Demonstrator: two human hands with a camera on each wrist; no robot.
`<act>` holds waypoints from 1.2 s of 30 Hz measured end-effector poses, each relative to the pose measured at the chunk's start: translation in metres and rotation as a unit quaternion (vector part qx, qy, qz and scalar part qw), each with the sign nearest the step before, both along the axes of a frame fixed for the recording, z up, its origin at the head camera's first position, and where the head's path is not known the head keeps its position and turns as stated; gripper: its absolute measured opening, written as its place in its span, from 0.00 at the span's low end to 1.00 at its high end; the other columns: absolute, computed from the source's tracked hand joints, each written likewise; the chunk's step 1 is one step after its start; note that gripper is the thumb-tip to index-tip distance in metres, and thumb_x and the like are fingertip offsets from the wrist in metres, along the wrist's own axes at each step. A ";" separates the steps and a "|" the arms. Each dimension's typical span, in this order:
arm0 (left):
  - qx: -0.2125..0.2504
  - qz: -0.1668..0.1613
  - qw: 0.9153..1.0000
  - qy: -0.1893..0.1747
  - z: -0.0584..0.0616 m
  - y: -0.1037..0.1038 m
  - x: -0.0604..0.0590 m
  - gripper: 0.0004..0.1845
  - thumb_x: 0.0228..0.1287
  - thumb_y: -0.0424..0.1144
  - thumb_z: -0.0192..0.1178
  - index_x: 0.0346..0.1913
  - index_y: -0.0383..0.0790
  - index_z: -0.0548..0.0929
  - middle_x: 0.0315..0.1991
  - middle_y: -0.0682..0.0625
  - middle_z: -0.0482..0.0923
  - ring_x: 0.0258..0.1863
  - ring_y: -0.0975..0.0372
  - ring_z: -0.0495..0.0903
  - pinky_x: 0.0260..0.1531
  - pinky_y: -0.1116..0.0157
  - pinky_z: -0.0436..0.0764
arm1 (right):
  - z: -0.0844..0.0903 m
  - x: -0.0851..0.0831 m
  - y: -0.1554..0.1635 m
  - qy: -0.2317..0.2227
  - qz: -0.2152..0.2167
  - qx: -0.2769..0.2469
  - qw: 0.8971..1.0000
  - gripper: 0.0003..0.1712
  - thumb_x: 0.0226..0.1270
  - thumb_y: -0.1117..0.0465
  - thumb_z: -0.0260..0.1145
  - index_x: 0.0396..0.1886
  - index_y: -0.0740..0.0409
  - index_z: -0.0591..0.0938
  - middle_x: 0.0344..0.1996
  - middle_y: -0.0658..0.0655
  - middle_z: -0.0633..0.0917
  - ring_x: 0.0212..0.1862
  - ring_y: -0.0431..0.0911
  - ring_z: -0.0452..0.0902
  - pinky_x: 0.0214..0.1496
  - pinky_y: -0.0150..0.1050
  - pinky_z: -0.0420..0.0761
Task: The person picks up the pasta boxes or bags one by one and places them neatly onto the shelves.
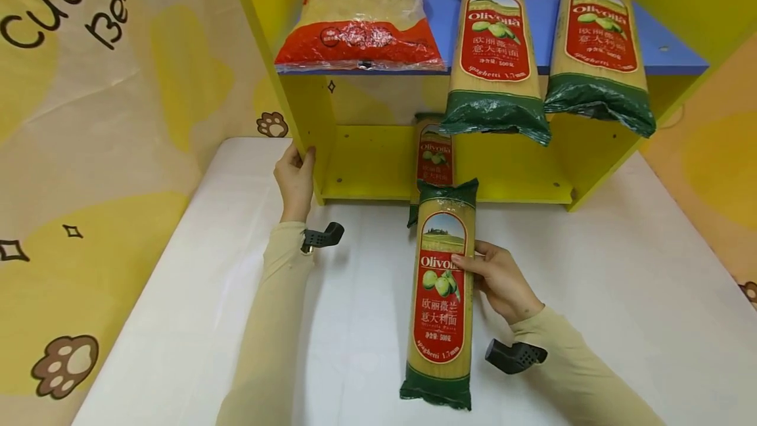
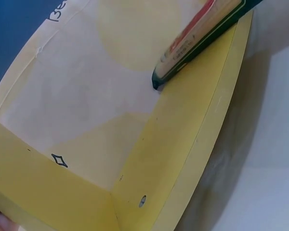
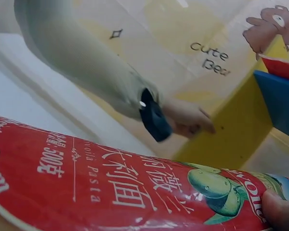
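My right hand (image 1: 501,283) grips a long spaghetti pack (image 1: 439,340) by its right edge, the thumb lying over the red label. The pack is upright in the head view, green at both ends, in front of the shelf's lower level. In the right wrist view the same spaghetti pack (image 3: 111,185) fills the bottom, with my thumb at its right. My left hand (image 1: 294,183) holds the front edge of the yellow side panel (image 1: 275,77) of the shelf unit. Behind the held pack, another spaghetti pack (image 1: 434,150) lies on the yellow bottom board (image 1: 372,163), partly hidden.
Two more spaghetti packs (image 1: 495,51) lie on the blue upper shelf (image 1: 674,48), jutting past its front edge. Left of them lies a red bag of pasta (image 1: 367,18). The unit stands on a white table (image 1: 355,347) against a patterned backdrop (image 1: 148,84).
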State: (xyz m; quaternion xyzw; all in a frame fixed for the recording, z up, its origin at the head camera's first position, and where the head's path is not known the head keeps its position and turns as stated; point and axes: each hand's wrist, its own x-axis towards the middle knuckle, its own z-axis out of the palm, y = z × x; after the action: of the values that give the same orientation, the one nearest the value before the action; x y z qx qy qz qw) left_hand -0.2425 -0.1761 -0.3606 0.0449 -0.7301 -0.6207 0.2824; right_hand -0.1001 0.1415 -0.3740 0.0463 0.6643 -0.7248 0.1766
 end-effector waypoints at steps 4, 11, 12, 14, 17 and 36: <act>0.003 -0.002 1.000 0.000 0.001 0.000 0.000 0.13 0.66 0.32 0.57 0.50 0.29 0.81 0.45 0.38 0.82 0.38 0.62 0.80 0.39 0.70 0.78 | 0.008 -0.007 0.022 0.007 -0.016 0.013 1.000 0.30 0.69 0.62 0.59 0.60 0.79 0.61 0.33 0.49 0.83 0.35 0.40 0.82 0.39 0.34 0.82; 0.005 -0.014 1.000 -0.019 -0.002 0.000 0.002 0.15 0.68 0.34 0.55 0.54 0.31 0.80 0.49 0.40 0.80 0.45 0.57 0.80 0.48 0.64 0.79 | 0.014 -0.028 0.057 0.002 -0.046 -0.008 0.999 0.16 0.68 0.59 0.61 0.50 0.61 0.71 0.32 0.45 0.84 0.34 0.38 0.80 0.37 0.32 0.80; 0.006 -0.015 1.000 -0.019 -0.002 0.000 0.002 0.15 0.68 0.33 0.55 0.54 0.30 0.80 0.50 0.39 0.80 0.46 0.56 0.80 0.48 0.62 0.79 | 0.014 -0.033 0.061 -0.001 -0.050 -0.010 0.999 0.16 0.67 0.59 0.62 0.50 0.60 0.71 0.32 0.45 0.84 0.34 0.38 0.80 0.37 0.31 0.80; 0.003 -0.013 1.000 -0.019 0.003 0.002 0.007 0.15 0.68 0.32 0.55 0.54 0.29 0.79 0.50 0.38 0.80 0.46 0.54 0.80 0.49 0.61 0.79 | 0.015 -0.044 0.069 -0.007 -0.053 -0.010 0.999 0.18 0.67 0.57 0.63 0.50 0.59 0.70 0.32 0.44 0.83 0.34 0.38 0.80 0.37 0.31 0.80; 0.001 -0.009 1.000 -0.019 0.017 0.007 0.017 0.15 0.68 0.30 0.54 0.54 0.26 0.79 0.50 0.36 0.79 0.47 0.52 0.80 0.48 0.62 0.79 | 0.015 -0.065 0.079 -0.022 -0.061 -0.012 0.998 0.21 0.65 0.55 0.64 0.51 0.60 0.69 0.33 0.44 0.82 0.35 0.38 0.78 0.38 0.31 0.79; 0.004 -0.002 1.000 0.000 -0.002 0.001 0.002 0.16 0.67 0.32 0.56 0.55 0.30 0.79 0.49 0.39 0.80 0.44 0.57 0.81 0.46 0.63 0.79 | 0.028 -0.172 0.100 -0.038 -0.069 -0.001 0.997 0.19 0.65 0.57 0.64 0.50 0.40 0.66 0.48 0.42 0.67 0.49 0.40 0.64 0.54 0.36 0.70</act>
State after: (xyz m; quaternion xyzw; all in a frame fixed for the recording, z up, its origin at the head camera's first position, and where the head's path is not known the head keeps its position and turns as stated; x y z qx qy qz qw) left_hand -0.2409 -0.1756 -0.3626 0.0442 -0.7278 -0.6241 0.2809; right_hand -0.2723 0.2414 -0.3458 0.1192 0.6516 -0.7336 0.1516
